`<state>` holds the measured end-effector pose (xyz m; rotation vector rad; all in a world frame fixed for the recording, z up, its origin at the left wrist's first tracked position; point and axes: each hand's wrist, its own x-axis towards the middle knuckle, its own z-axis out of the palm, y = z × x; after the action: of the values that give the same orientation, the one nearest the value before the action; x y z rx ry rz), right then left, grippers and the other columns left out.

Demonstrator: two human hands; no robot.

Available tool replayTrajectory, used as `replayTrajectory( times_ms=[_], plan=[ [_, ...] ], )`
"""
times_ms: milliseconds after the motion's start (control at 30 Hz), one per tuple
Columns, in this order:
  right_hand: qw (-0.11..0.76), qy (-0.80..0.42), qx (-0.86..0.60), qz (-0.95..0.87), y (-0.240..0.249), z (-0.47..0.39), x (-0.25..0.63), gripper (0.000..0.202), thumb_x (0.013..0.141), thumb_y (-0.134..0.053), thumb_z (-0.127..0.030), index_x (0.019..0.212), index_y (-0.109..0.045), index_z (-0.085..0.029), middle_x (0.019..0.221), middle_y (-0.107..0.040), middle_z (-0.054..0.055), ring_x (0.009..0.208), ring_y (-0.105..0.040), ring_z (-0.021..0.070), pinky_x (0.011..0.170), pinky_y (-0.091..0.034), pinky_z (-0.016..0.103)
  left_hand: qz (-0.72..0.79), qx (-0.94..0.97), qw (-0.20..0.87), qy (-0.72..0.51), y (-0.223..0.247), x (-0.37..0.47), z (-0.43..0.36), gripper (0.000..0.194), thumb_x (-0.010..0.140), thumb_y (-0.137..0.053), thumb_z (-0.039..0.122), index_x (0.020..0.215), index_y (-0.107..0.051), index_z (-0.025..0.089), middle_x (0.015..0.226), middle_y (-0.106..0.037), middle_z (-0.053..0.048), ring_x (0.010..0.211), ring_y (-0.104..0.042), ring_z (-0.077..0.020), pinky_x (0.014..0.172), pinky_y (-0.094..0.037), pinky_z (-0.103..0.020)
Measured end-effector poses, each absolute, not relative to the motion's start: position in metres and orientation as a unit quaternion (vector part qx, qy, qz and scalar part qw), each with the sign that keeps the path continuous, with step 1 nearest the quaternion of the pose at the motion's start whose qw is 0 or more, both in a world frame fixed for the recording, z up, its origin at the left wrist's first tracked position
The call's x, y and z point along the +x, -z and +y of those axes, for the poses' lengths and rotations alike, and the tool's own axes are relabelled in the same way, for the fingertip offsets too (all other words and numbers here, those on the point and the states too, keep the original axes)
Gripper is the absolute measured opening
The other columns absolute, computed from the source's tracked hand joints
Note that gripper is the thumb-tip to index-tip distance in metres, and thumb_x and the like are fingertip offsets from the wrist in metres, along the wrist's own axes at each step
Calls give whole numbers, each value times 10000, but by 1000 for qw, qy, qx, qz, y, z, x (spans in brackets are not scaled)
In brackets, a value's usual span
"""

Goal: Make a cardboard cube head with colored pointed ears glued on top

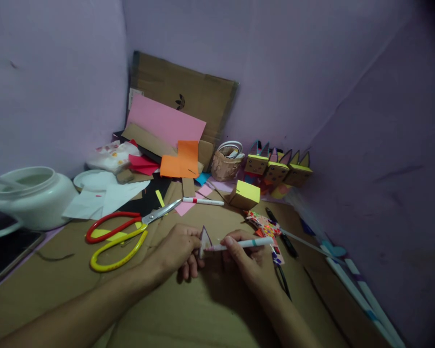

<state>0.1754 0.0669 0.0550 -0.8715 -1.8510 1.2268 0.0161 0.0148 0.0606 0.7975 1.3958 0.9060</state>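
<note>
My left hand pinches a small pointed paper piece, pale with a dark purple outline, held upright over the cardboard surface. In my right hand is a white felt-tip marker with a teal band, its pinkish tip at the face of the paper piece. Whether the tip touches cannot be made out. Left of my hands lie large scissors with one red and one yellow handle, blades apart. A second white marker with a red band lies just beyond my hands, near a yellow-topped cardboard box.
On the left stands a white pot beside white paper. Behind are orange paper, pink paper and a small basket. Several eared boxes stand back right. Patterned-handled scissors and a black pen lie right.
</note>
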Motion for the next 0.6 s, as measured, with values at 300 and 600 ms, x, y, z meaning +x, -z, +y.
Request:
replayTrajectory(
  times_ms=[300,600],
  plan=[
    [362,-490,-347,-713,-51,72,174,292,810,-579,-404,674,-625,-150,488,-525,-19,430,-454,93,412,-316,196,621,360,588,-373,-62,16,16,126,623,-424,206,650,-534,150,486,-573,6,295,-508,-105,238,-306,-145],
    [360,-499,-348,-707,-50,71,176,288,804,-590,-403,670,-622,-150,464,-516,-25,417,-445,90,407,-315,197,620,363,592,-365,-59,14,17,132,622,-441,220,660,-546,150,486,-575,10,291,-503,-102,244,-303,-143]
  ],
)
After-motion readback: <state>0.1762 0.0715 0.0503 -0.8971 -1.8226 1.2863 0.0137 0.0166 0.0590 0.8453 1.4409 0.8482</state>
